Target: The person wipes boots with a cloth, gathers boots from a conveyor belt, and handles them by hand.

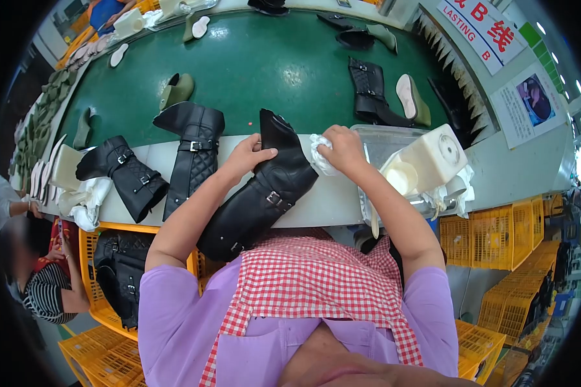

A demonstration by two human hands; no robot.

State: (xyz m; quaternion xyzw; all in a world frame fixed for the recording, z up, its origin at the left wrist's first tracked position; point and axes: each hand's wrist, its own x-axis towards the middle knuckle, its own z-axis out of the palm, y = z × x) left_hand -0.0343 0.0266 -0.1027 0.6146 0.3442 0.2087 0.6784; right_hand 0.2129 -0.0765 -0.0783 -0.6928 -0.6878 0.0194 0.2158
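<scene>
A black leather boot point(274, 177) with buckled straps lies slanted across the bench edge in front of me, its shaft toward my body and its foot end pointing away. My left hand point(246, 156) grips the boot near the foot end, thumb on top. Bunched in my right hand point(343, 147) is a white cloth point(321, 157), just right of the boot; whether it touches the leather I cannot tell. Left of the held boot, a quilted black boot point(195, 151) and a shorter-looking black boot point(124, 174) lie at the bench edge.
On the right stands a clear plastic tray point(374, 138) with a white container point(432, 155) and a cream cup point(401, 175). Green shoe lasts point(176, 90) and a black boot point(370, 90) rest on the green surface point(252, 64). Yellow crates point(490, 232) stand below; another person point(48, 284) is at left.
</scene>
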